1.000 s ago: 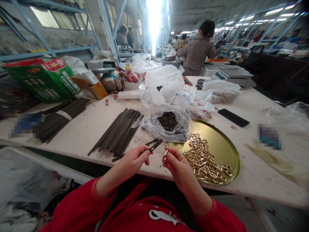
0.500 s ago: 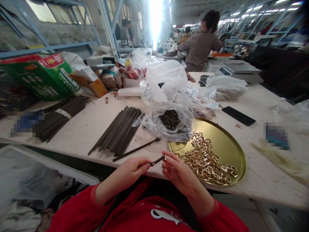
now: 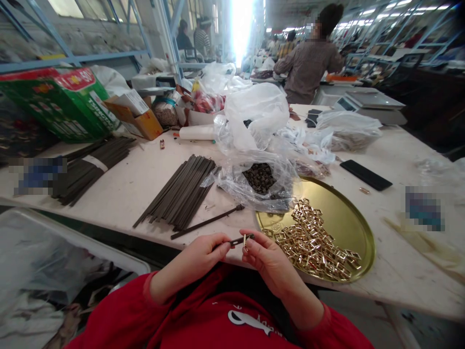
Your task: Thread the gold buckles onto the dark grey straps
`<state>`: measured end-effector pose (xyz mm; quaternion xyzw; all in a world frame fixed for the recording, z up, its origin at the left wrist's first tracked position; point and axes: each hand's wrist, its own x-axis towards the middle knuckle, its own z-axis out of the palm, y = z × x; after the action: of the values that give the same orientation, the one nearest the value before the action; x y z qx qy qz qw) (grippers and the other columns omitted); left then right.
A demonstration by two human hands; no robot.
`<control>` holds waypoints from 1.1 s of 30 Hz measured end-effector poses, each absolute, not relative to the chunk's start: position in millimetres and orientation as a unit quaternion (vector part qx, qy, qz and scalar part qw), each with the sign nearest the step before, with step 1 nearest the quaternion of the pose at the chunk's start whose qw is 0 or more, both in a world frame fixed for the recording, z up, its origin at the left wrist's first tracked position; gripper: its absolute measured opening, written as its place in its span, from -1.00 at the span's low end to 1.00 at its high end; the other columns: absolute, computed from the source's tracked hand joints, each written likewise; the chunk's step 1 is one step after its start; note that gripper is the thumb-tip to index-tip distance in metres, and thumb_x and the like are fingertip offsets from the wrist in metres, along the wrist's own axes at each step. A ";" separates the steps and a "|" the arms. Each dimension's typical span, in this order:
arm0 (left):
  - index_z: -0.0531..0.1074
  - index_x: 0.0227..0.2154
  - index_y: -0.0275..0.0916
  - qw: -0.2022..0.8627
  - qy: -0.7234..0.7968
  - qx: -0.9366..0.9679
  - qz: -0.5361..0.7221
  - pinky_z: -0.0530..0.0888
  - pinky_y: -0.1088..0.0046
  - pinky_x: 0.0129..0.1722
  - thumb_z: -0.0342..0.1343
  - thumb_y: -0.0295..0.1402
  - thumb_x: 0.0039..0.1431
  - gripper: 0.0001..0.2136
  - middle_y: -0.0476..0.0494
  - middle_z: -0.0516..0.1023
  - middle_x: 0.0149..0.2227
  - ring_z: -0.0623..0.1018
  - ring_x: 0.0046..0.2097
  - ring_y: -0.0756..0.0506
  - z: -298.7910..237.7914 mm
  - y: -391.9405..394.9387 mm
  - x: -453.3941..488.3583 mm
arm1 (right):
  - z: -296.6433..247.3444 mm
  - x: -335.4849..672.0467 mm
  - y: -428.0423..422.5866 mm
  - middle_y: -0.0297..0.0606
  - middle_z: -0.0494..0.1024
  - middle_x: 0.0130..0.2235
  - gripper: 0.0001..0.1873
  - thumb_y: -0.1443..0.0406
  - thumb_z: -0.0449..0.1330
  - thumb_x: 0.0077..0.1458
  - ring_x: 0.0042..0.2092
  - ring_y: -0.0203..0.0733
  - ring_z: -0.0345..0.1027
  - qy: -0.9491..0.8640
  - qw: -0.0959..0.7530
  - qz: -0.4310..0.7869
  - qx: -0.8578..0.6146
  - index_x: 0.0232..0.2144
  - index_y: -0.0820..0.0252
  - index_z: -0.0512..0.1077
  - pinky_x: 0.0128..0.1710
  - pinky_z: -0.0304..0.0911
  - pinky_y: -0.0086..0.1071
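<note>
A dark narrow strap (image 3: 237, 241) with a slot in it runs between my two hands, above the table's front edge. My left hand (image 3: 205, 254) pinches it between thumb and fingers. In the fingertips of my right hand (image 3: 269, 259) is a small gold buckle (image 3: 244, 240), upright around the strap near its end. Just right of that hand, a pile of gold buckles (image 3: 316, 237) lies on a round gold tray (image 3: 341, 203). A single dark strap with a knobbed end (image 3: 207, 221) rests beyond my left hand, beside a stack of dark straps (image 3: 178, 191).
A clear plastic bag (image 3: 228, 184) of small dark pieces (image 3: 259, 177) stands behind the tray. A black phone (image 3: 366, 175) lies to the right. Another strap bundle (image 3: 96, 167), a cardboard box (image 3: 134, 118) and a green box (image 3: 69, 106) are left. A person (image 3: 308, 63) stands beyond the table.
The buckle now sits around the strap, a little in from its end, where before it was at the tip by my right fingers. The view has shifted slightly.
</note>
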<state>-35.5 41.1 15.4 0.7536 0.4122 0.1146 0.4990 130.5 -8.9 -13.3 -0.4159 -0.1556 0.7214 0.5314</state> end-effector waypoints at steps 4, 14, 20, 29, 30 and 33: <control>0.33 -0.24 -0.27 0.559 0.406 0.696 0.196 0.32 0.47 -0.21 -0.05 -0.34 0.14 -0.83 -0.10 0.47 -0.25 0.42 -0.22 -0.05 3.7 32.4 -26.4 | -20.0 117.2 -14.5 -0.34 0.49 -0.35 -0.63 0.25 0.36 -0.22 -0.38 -0.33 0.34 -0.181 0.547 0.701 -0.420 -0.28 0.18 0.41 -0.34 0.29 -0.41; 0.24 -0.38 -0.28 0.705 0.376 0.568 0.199 0.31 0.54 -0.38 0.01 -0.27 0.15 -0.84 0.00 0.42 -0.44 0.39 -0.41 0.06 0.5 22.7 -23.7 | -19.0 111.4 -24.3 -0.41 0.39 -0.47 -0.73 0.18 0.27 -0.10 -0.48 -0.39 0.22 -0.243 0.560 0.656 -0.444 -0.39 0.21 0.34 -0.46 0.17 -0.48; 0.23 -0.40 -0.29 0.752 0.365 0.508 0.208 0.29 0.56 -0.38 0.07 -0.24 0.10 -0.79 0.00 0.43 -0.46 0.39 -0.40 0.06 -2.5 16.9 -26.1 | -17.6 109.8 -28.6 -0.39 0.39 -0.49 -0.73 0.15 0.26 -0.11 -0.48 -0.37 0.20 -0.288 0.550 0.620 -0.480 -0.43 0.23 0.35 -0.46 0.15 -0.46; 0.22 -0.43 -0.27 0.740 0.415 0.495 0.185 0.12 0.63 -0.58 0.11 -0.18 0.04 -0.74 0.09 0.38 -0.58 0.20 -0.62 0.15 -0.1 19.2 -25.0 | -15.1 111.6 -27.0 -0.35 0.42 -0.45 -0.71 0.11 0.22 -0.09 -0.42 -0.30 0.26 -0.324 0.536 0.591 -0.508 -0.41 0.21 0.36 -0.39 0.22 -0.39; 0.22 -0.43 -0.26 0.735 0.421 0.499 0.185 0.11 0.63 -0.58 0.11 -0.18 0.04 -0.74 0.10 0.37 -0.59 0.19 -0.62 0.15 -0.4 19.6 -24.7 | -16.2 111.9 -26.6 -0.35 0.42 -0.45 -0.74 0.13 0.21 -0.07 -0.42 -0.29 0.26 -0.336 0.538 0.579 -0.513 -0.42 0.21 0.35 -0.39 0.22 -0.39; 0.22 -0.44 -0.26 0.711 0.441 0.516 0.184 0.11 0.63 -0.59 0.09 -0.20 0.05 -0.77 0.13 0.32 -0.62 0.18 -0.62 0.14 -0.8 20.5 -24.0 | -21.2 114.9 -26.3 -0.35 0.40 -0.47 -0.86 0.22 0.17 -0.01 -0.42 -0.27 0.26 -0.406 0.555 0.466 -0.557 -0.46 0.16 0.32 -0.39 0.20 -0.39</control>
<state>-24.0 20.5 -0.8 0.5157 0.4405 0.1842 0.7114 114.9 -26.3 -21.2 -0.5566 -0.4063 0.4662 0.5548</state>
